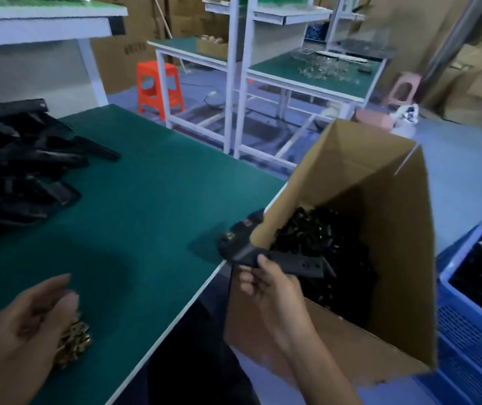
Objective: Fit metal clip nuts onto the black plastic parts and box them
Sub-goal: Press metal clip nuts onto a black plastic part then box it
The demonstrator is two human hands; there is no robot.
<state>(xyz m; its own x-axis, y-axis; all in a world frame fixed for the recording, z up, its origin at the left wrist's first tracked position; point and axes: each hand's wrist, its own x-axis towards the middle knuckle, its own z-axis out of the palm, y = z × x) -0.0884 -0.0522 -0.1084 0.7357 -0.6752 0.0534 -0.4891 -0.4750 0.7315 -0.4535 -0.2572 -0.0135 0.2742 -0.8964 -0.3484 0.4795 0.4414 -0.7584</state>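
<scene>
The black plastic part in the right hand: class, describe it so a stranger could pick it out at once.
Find the open brown cardboard box beside the green-topped workbench. Across its near corner, the right hand grips a long black plastic part. Alone among the heaped black parts, it is held, showing two brass-coloured clips.

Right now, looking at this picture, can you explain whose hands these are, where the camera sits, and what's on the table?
No machine here: a person works with bare hands, and the single picture comes from a camera on their head, looking down. The right hand holds a long black plastic part, metal clips fitted, over the rim of a cardboard box with similar parts inside. The left hand is at a small heap of metal clip nuts on the green table; blur hides whether it grips any. More black parts lie piled at the table's left, and a blue crate stands beside the box.
</scene>
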